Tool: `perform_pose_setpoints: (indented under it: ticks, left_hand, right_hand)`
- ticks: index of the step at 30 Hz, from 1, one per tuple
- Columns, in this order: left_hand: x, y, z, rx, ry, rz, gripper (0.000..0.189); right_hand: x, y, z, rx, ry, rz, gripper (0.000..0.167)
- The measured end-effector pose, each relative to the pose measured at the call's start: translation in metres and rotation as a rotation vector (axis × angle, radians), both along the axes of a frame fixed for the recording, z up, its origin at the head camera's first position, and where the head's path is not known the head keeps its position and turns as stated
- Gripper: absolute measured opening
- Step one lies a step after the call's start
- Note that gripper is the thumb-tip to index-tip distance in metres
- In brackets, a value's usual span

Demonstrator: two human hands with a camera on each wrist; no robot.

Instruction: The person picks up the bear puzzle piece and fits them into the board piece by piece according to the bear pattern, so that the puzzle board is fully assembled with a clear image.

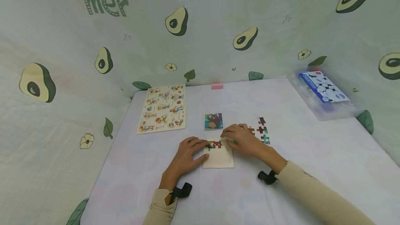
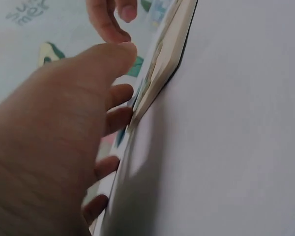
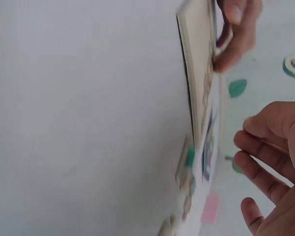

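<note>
A small pale wooden puzzle tray lies in front of me. Several brown and colourful jigsaw pieces sit along its upper edge; the rest of its floor is bare wood. My left hand rests at the tray's left side, index fingertip by the pieces and thumb at the edge. Over the upper right corner hovers my right hand. In the right wrist view its fingers are loosely bent, with nothing visible between them. Loose jigsaw pieces lie right of that hand, some partly hidden behind it.
Behind the tray is a small square bear picture. A wooden board with figures lies back left. At the back edge sits a pink block. A clear plastic case with a blue-and-white sheet is at the back right.
</note>
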State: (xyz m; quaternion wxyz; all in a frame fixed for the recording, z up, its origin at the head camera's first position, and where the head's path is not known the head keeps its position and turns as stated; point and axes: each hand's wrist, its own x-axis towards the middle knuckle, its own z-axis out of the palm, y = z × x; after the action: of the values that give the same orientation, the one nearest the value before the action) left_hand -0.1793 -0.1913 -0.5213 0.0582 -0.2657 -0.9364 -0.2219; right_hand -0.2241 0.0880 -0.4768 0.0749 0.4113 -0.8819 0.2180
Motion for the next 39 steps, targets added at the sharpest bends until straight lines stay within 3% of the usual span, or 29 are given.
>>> perform_pose_setpoints:
  ticks: [7,13,24,39]
  left_hand:
    - [0.004,0.013,0.002,-0.108,0.016,0.011,0.058]
    - [0.005,0.018,-0.001,-0.098,0.035,0.043,0.055]
    - [0.006,0.018,-0.003,-0.073,0.093,0.035,0.049]
    - [0.006,0.017,-0.005,-0.052,0.078,0.032,0.050]
  right_hand:
    - [-0.011,0.036,0.006,-0.033,-0.021,-0.137,0.018]
    - [-0.018,0.057,0.003,-0.032,-0.006,-0.200,0.019]
    - [-0.031,0.084,0.007,0.033,0.017,-0.283,0.024]
    - [-0.058,0.119,0.003,0.124,-0.088,-0.351,0.031]
